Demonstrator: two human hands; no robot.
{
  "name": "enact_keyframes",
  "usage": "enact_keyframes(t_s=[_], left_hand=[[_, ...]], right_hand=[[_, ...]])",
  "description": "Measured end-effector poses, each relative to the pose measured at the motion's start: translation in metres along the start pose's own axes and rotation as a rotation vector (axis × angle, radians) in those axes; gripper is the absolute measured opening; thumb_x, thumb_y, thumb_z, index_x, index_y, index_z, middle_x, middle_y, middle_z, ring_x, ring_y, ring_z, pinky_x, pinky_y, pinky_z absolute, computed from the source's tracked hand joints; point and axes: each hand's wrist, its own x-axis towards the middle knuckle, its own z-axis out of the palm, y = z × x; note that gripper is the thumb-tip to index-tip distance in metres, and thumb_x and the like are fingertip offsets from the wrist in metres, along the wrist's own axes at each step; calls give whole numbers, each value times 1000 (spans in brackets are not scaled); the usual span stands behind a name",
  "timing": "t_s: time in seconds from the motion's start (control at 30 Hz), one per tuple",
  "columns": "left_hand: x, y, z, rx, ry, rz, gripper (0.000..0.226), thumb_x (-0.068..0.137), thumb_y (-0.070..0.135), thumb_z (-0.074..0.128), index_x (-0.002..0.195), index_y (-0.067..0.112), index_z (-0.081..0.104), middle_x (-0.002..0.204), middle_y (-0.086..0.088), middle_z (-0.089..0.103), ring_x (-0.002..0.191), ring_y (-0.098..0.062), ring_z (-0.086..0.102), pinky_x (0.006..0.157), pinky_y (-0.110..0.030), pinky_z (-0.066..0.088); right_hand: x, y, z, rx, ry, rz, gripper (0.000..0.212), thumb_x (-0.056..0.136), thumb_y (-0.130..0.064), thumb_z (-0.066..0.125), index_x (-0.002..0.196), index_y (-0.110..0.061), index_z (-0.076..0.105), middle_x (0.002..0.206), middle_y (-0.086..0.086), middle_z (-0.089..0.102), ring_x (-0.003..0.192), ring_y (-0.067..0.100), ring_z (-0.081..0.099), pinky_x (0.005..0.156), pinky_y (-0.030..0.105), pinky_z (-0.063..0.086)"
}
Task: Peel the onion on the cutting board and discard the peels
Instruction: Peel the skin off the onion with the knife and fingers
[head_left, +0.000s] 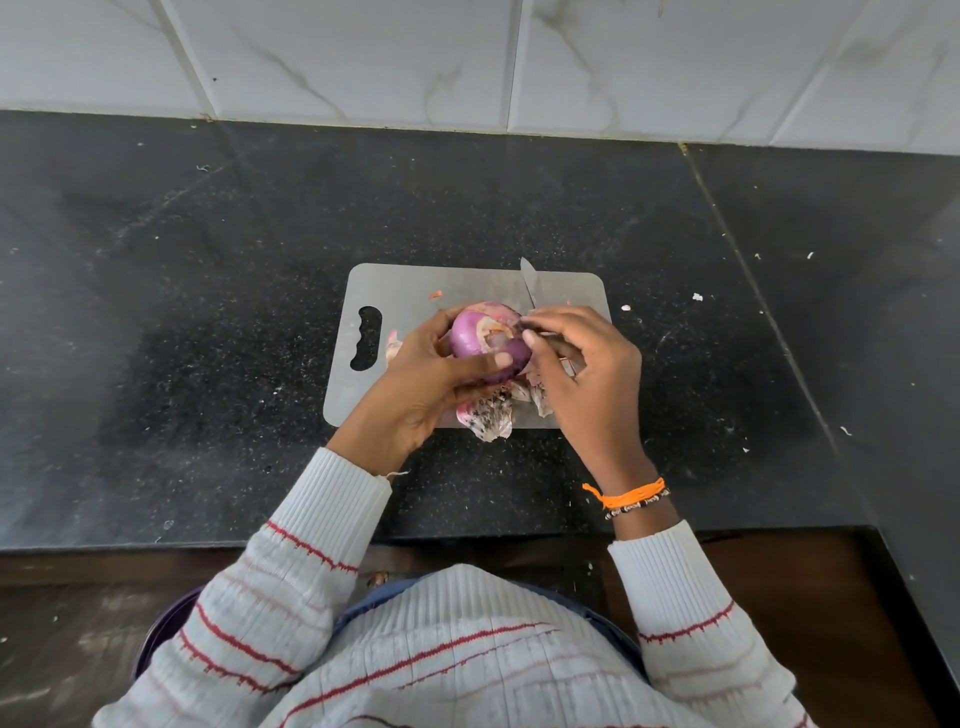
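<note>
Onion (480, 340), red-purple, held clear above the cutting board (415, 291), cupped in the left hand (421, 374): thumb curled over its near face, fingers wrapped behind. Right hand (587, 364) meets the bulb at its 3 o'clock side; the fingertips are pinched together at a pale patch where outer skin is already gone, and the same hand holds a knife (530, 283) whose blade points away toward 12 o'clock. Whether the pinch has caught a flap of skin or only the knife cannot be told.

Governing relation: the bulb lies at 9 o'clock from the right-hand pinch, touching it, with one cut end seemingly turned up and toward the right hand. Judged from this, a pull toward 3 o'clock or down toward 6 o'clock would strip skin while the left hand resists.

Loose peels (485, 415) lie on the board's near edge at 6 o'clock of the onion, one overhanging onto the black counter (208, 312); another scrap (393, 345) sits by the handle slot at 9 o'clock. Discarding has apparently not begun. A dark round container (161, 634), partly hidden below the left sleeve, may serve as the bin.
</note>
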Motion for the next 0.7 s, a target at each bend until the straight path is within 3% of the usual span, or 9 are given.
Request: enact_keyframes(t_s=[0.1,0.33,0.53,0.7], left_hand=[[-1,1,0,11,-17,23,65,66,-10,71,126,9,53,113,-14,62,85,-20,69,74,-34,59],[-1,1,0,50,-34,35,66,68,-11,71,127,13,55,113,-11,63,96,-25,67,77,-35,58],[-2,4,-2,122,-64,75,66,65,-14,72,123,12,57,100,-5,64,84,-19,67,61,-22,56],[-1,3,-3,93,-89,63,64,66,-14,71,124,10,56,102,-6,65,82,-15,69,64,-24,57]], right_hand=[[-1,1,-2,-30,-22,-48,12,83,-6,69,94,-2,71,93,7,69,87,14,66,78,28,56],[-1,5,-4,-59,-35,-77,6,83,-6,69,87,-2,70,86,7,68,80,12,63,73,23,54],[-2,8,-2,-161,-72,-118,7,85,-7,63,87,-2,67,85,7,65,77,11,59,68,19,50],[-1,9,1,-38,-26,3,9,88,-6,60,88,-2,67,84,7,65,76,13,61,67,27,53]])
